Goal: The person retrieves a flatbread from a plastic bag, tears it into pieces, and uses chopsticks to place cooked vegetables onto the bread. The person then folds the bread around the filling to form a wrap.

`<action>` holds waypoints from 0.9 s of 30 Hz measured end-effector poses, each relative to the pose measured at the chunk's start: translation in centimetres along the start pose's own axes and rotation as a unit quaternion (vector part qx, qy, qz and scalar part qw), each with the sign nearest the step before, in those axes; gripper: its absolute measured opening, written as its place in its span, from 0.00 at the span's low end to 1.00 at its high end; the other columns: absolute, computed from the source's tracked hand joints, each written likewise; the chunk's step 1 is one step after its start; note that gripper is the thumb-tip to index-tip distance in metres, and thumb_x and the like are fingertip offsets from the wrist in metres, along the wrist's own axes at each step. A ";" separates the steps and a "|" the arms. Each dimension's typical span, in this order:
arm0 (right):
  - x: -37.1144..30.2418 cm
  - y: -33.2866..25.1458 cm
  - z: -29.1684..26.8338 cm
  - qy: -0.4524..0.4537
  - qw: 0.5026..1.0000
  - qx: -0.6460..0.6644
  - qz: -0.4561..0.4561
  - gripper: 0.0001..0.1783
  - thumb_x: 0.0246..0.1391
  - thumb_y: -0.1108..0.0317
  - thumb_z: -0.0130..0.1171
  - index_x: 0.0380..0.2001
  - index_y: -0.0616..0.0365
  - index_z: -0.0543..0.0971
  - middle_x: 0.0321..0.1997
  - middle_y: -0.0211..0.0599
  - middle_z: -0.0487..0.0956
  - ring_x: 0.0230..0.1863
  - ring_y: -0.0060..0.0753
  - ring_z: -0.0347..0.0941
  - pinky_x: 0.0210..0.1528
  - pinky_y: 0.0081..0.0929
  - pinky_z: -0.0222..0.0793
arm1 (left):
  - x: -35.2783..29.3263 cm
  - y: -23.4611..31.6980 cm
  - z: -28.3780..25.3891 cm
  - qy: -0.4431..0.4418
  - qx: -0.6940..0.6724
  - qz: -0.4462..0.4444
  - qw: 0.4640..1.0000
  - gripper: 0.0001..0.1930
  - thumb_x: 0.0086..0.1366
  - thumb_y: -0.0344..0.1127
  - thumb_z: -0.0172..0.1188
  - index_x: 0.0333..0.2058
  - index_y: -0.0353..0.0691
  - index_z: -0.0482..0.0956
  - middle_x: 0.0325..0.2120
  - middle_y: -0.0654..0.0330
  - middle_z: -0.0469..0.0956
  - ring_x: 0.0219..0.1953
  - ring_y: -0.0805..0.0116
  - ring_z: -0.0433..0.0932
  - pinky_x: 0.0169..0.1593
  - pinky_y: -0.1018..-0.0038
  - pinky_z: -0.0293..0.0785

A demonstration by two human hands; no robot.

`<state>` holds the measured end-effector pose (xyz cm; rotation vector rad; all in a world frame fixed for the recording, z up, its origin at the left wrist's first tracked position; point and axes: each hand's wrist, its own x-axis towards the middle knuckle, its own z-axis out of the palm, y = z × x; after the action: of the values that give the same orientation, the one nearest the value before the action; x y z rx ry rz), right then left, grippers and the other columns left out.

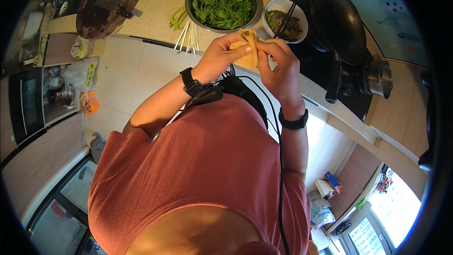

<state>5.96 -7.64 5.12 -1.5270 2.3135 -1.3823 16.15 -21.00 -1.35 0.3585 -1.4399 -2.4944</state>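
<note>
Both my hands hold a thin yellow wrapper (253,49), partly folded over, above the counter's near edge. It looks like a flat pancake or bean-curd sheet; a bit of green shows at its top. My left hand (221,55) pinches its left side with thumb and fingers, while my right hand (282,66) grips the right edge. Just beyond them stands a steel bowl (259,13) heaped with leafy greens (222,5). To its right is a white bowl (304,32) of greenish-brown cooked food, with dark chopsticks (286,18) resting in it.
White-stemmed scallions (188,38) stick out past the counter edge. At far left a cleaver (111,1) lies on a round wooden board (87,23). A black wok (337,21) and a steel pot (379,79) sit at the stove, right. A black cable (280,160) runs down my front.
</note>
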 end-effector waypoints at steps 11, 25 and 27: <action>0.3 0.3 -0.8 -0.028 0.934 0.248 0.256 0.09 0.50 0.72 0.64 0.35 0.64 0.80 0.30 0.28 0.79 0.29 0.14 0.72 0.32 0.14 0.67 | 0.5 1.8 0.6 -0.022 0.020 -0.005 1.000 0.12 0.64 0.30 0.58 0.46 0.37 0.76 0.40 0.63 0.79 0.42 0.77 0.76 0.48 0.80 0.71; 2.4 0.9 -5.0 -0.059 0.904 0.296 0.303 0.10 0.54 0.71 0.61 0.37 0.67 0.79 0.30 0.33 0.80 0.32 0.16 0.73 0.38 0.14 0.68 | 0.8 3.1 -2.2 0.062 0.021 -0.015 0.998 0.14 0.67 0.32 0.55 0.50 0.38 0.76 0.47 0.61 0.77 0.46 0.75 0.76 0.49 0.78 0.73; 2.0 0.1 -6.0 -0.065 0.909 0.300 0.283 0.10 0.53 0.75 0.61 0.39 0.68 0.78 0.33 0.34 0.80 0.34 0.18 0.74 0.41 0.16 0.69 | -0.2 3.6 -3.3 0.075 -0.027 -0.025 0.997 0.15 0.67 0.32 0.54 0.51 0.38 0.75 0.48 0.61 0.77 0.47 0.75 0.75 0.50 0.77 0.72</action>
<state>2.03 -5.26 9.46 -0.6731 1.7755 -1.5368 17.70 -25.38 0.22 0.5648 -1.3196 -2.4795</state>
